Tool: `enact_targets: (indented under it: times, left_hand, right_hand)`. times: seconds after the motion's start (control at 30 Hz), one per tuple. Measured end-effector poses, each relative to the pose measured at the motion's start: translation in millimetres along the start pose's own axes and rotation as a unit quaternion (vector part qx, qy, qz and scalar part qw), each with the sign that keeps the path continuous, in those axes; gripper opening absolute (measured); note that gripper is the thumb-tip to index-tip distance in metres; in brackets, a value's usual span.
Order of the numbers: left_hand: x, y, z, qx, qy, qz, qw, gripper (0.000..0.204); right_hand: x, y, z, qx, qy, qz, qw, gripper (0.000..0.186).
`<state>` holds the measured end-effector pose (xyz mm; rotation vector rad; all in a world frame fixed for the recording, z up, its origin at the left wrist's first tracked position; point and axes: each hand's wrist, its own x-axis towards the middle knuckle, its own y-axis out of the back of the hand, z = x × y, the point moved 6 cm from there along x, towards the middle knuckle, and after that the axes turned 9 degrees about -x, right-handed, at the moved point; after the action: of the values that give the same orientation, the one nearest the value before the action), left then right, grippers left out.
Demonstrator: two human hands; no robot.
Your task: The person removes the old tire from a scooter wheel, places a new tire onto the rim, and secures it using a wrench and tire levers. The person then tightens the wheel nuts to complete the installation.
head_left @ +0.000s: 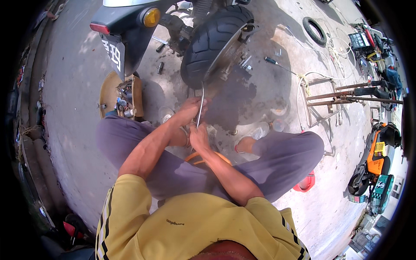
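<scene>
Both my hands are closed around a silver tyre lever (200,104), a slim metal bar with a slight bend. My left hand (190,110) grips its middle, and my right hand (199,135) holds its lower end, nearer to me. The lever's far end meets the near edge of a black tyre (212,41) on a scooter's wheel; whether it sits under the bead is too small to tell. The scooter's rear (130,32) with its orange indicator (151,17) stands at the upper left of the wheel.
A box of tools (138,95) stands left of my knees. Sockets (160,68) and a screwdriver (271,60) lie on the stained concrete. To the right are a metal frame (320,80) with rods, a loose tyre (314,31), a pale hose (346,78) and a red bowl (306,183).
</scene>
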<state>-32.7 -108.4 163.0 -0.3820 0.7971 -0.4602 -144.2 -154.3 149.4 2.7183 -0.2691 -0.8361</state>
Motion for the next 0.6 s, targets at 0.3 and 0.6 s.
enact_targets:
  times: [0.3,0.6]
  left_hand:
    - [-6.2,-2.0,2.6,0.068,-0.074,0.090,0.991,0.026]
    - [-30.5,-13.5,29.0,0.341,-0.218,0.176,0.897,0.032]
  right_hand:
    - [-52.1,132.7,-21.1,-0.174,0.107,-0.047,0.978,0.033]
    - [-75.6,220.2,-166.9,-0.597,0.299,0.068,0.741,0.043]
